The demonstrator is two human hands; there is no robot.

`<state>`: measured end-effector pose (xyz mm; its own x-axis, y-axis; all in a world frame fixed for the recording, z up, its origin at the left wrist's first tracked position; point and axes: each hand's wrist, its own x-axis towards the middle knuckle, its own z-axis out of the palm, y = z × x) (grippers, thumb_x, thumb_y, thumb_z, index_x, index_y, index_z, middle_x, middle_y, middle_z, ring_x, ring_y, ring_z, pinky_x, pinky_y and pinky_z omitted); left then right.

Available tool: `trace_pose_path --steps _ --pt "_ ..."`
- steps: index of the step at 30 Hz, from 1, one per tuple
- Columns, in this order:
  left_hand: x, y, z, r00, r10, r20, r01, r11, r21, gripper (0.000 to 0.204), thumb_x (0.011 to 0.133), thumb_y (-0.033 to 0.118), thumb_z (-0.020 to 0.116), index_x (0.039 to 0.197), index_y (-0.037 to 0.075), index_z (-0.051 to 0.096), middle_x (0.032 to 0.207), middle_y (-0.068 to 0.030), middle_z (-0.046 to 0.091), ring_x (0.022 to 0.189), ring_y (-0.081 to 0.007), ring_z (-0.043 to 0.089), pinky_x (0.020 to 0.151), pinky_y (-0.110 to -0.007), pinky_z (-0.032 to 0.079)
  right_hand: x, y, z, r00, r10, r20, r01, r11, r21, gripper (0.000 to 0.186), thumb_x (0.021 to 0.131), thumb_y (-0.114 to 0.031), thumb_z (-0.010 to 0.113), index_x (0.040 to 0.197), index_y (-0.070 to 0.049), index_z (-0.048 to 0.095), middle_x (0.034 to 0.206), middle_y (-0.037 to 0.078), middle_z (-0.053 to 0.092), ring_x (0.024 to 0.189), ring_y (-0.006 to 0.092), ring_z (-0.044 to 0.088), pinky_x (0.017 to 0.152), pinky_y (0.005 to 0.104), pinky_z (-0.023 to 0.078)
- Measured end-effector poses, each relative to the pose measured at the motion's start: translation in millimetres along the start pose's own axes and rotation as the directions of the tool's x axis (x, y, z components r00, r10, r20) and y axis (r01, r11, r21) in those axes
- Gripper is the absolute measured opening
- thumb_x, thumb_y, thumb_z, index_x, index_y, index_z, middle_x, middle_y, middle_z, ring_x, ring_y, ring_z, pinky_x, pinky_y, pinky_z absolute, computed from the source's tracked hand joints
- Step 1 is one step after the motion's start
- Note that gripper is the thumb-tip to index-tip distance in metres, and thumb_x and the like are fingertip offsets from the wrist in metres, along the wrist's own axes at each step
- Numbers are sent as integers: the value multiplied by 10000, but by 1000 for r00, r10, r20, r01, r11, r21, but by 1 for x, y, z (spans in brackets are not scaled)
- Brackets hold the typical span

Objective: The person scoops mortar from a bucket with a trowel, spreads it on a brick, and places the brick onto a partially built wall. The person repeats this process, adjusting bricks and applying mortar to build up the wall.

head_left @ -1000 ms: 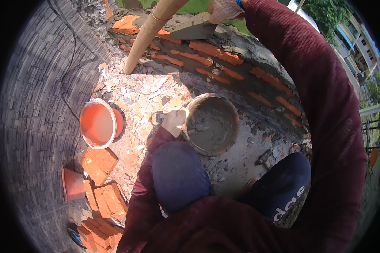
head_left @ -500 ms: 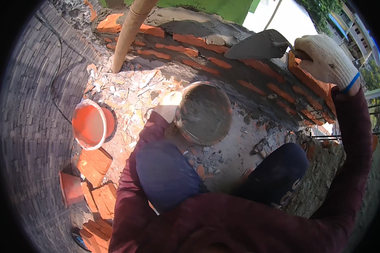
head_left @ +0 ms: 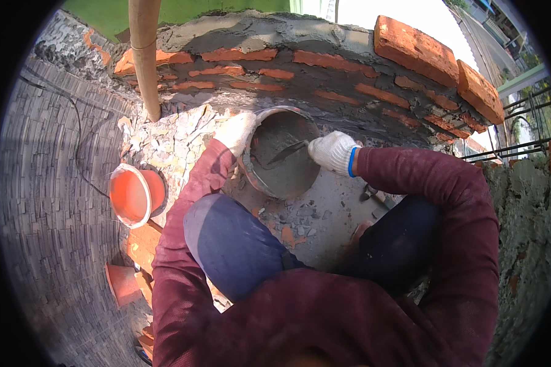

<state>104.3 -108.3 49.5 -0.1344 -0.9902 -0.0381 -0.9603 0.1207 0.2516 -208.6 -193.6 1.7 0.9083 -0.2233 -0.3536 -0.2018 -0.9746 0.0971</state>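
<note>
In front of my knees stands a round bucket [head_left: 249,166] with wet grey mortar [head_left: 291,175] inside. My left hand [head_left: 235,133], in a white knit glove, grips the bucket's left rim. My right hand [head_left: 333,153], gloved the same way with a blue band at the wrist, is closed round the handle of a trowel [head_left: 288,150]. The trowel's blade reaches down into the bucket, over or in the mortar; its exact contact cannot be told. The handle is hidden inside my fist.
A partly laid brick wall [head_left: 330,61] curves behind the bucket, with loose-looking bricks [head_left: 416,49] on top at right. A bamboo pole [head_left: 144,61] leans at left. Nearby are an orange bucket [head_left: 130,194], a smaller orange pot [head_left: 123,284], rubble [head_left: 171,131] and thin metal bars [head_left: 520,131].
My right hand has brought the trowel down from above the wall's right end into the bucket. My left hand stays at the rim. The view has shifted, showing more of the wall top.
</note>
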Motion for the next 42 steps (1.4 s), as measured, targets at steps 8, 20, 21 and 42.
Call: trace_pose_path --steps 8,20,21,42 --pt "-26 47 -25 995 -90 42 99 914 -394 424 918 64 613 1341 77 648 1120 -182 680 1020 -376 661 858 -457 536 -34 9 -86 975 129 180 -170 957 236 288 932 -262 672 993 -9 796 945 209 767 896 378 764 784 479 604" --pt "-51 6 2 935 30 -354 -111 971 -211 264 1054 247 598 1181 47 715 957 -133 701 884 -267 669 835 -398 537 -17 -2 -78 817 -274 508 -364 437 822 294 928 -126 590 1165 42 637 859 146 695 691 270 741 530 443 613" --pt "-52 8 5 943 -42 -330 -68 947 -313 259 1049 240 606 1177 45 716 950 -129 700 879 -264 668 831 -397 538 -21 -4 -84 839 -257 480 -396 319 861 215 933 -140 629 1075 22 622 804 108 663 588 209 689 489 412 581" --pt "-199 155 -231 323 -338 884 939 233 -254 629 1032 493 589 1461 35 550 1442 -172 573 1335 -336 554 1069 -472 485 -152 3 -257 886 416 206 -156 -150 976 316 847 -234 639 987 43 575 792 301 647 792 517 663 719 556 520"
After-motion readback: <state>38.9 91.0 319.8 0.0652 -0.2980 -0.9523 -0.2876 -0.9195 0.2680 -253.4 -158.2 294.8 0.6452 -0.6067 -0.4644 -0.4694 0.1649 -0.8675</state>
